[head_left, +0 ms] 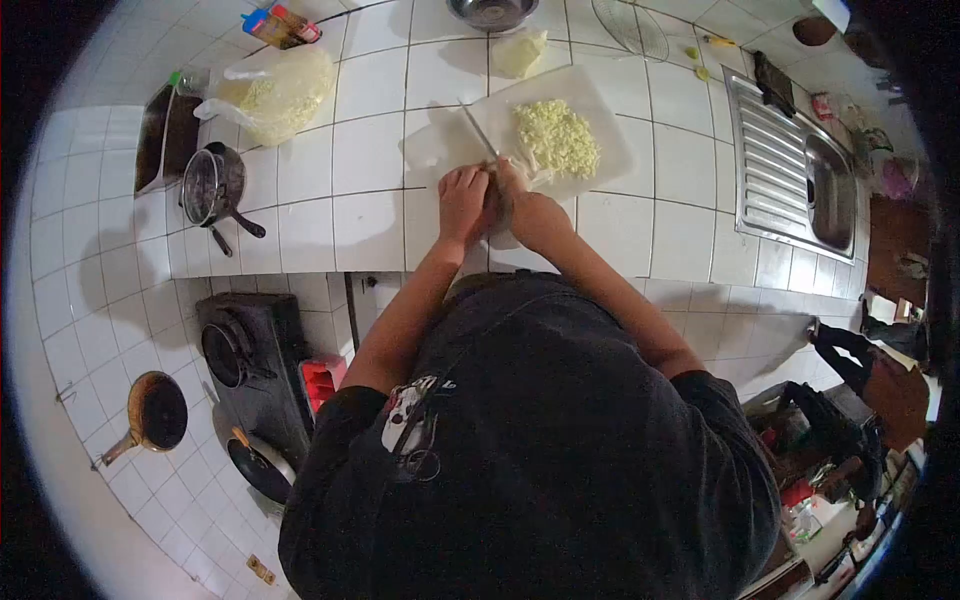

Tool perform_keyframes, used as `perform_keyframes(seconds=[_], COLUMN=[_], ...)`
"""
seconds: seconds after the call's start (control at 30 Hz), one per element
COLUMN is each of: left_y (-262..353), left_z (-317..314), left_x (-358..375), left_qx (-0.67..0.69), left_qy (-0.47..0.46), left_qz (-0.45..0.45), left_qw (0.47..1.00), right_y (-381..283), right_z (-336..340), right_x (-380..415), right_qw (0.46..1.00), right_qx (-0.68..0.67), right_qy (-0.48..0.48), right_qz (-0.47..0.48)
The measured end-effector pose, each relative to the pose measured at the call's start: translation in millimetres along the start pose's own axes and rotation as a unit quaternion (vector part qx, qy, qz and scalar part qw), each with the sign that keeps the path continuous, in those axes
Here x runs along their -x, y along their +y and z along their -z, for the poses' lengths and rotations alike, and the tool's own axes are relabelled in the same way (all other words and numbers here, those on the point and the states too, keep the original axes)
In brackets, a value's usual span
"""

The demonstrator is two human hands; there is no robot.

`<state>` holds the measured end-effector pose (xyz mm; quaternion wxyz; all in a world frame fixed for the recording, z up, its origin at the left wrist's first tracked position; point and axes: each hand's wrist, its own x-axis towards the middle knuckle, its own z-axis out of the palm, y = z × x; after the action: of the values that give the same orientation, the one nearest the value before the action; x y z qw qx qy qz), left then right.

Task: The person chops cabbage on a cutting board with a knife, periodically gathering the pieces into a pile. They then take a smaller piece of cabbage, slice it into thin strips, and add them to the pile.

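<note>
My right hand (538,217) is wrapped round the handle of a knife (480,130), whose blade points away from me and to the left. Close beside it, my left hand (464,205) has its fingers curled down at the board's near left part; what lies under them is hidden. A whitish cutting board (612,135) lies beneath the work. On it is a heap of finely chopped pale green cabbage (556,140), with a few longer pale shreds (540,175) by my right hand. Just behind the board sits a larger piece of cabbage (518,53).
A plastic bag of chopped cabbage (285,100) rests on the tiled counter (370,150) to the left, near saucepans (228,180). A metal bowl (492,12) and a round wire rack (632,28) are at the back. The steel sink (830,190) is on the right.
</note>
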<state>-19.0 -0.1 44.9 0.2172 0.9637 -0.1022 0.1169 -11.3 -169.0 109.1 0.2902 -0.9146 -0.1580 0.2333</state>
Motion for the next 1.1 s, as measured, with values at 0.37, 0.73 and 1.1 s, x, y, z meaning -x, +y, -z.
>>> perform_keyframes(seconds=[0.37,0.73,1.1], left_y=[5.5,-7.3,-9.3], left_z=[3.7,14.6,16.7], left_x=[0.2,7.7,4.4], left_qx=[0.011,0.043,0.058], left_qy=[0.027,-0.02,0.056], left_qz=[0.004,0.01,0.073], left_qw=[1.0,0.999,0.994], right_y=[32.9,46.3,57.8], right_z=[16.1,34.7,65.1], right_x=[10.2,46.2,56.6], right_qw=[0.999,0.994,0.997], right_qx=[0.038,-0.108,-0.072], right_qy=[0.015,0.0,0.033], right_qz=[-0.025,0.036,0.024])
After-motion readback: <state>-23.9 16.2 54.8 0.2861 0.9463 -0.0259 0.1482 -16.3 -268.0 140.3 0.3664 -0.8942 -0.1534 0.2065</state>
